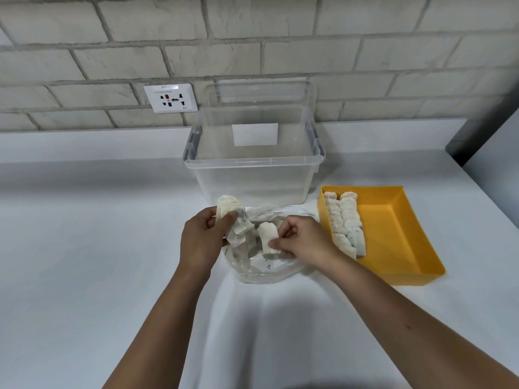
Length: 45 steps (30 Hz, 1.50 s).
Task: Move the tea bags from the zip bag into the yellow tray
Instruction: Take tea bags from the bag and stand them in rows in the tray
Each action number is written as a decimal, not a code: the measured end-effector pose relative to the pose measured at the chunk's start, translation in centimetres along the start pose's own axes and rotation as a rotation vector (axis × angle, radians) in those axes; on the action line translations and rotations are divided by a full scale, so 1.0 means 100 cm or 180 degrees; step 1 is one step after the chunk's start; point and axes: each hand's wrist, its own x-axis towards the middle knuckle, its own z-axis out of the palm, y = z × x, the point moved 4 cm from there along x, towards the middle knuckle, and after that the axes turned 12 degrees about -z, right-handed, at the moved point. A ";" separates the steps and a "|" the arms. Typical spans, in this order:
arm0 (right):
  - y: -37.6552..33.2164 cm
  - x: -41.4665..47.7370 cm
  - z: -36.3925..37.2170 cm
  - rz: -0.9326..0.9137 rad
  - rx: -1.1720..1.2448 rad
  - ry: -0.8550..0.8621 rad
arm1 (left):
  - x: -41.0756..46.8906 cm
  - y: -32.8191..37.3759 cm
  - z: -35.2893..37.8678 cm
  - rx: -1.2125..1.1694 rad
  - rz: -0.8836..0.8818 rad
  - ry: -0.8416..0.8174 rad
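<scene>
Nearest me: left hand [202, 240] grips tea bag bundle [233, 217], right hand [300, 240] pinches single tea bag [268, 237] over zip bag [264, 270]; yellow tray [404, 237] half bare; clear storage bin [252, 181] behind.

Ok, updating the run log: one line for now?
left hand: holds several tea bags | right hand: pinches one tea bag at zip bag | yellow tray: two rows

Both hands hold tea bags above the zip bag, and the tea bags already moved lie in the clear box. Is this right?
Not the clear box: the head view shows the moved tea bags in the yellow tray. The rest is right.
</scene>
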 end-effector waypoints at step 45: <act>0.065 -0.047 -0.152 0.0205 -0.1817 0.0298 | -0.060 -0.010 0.160 0.0262 -0.0108 -0.1083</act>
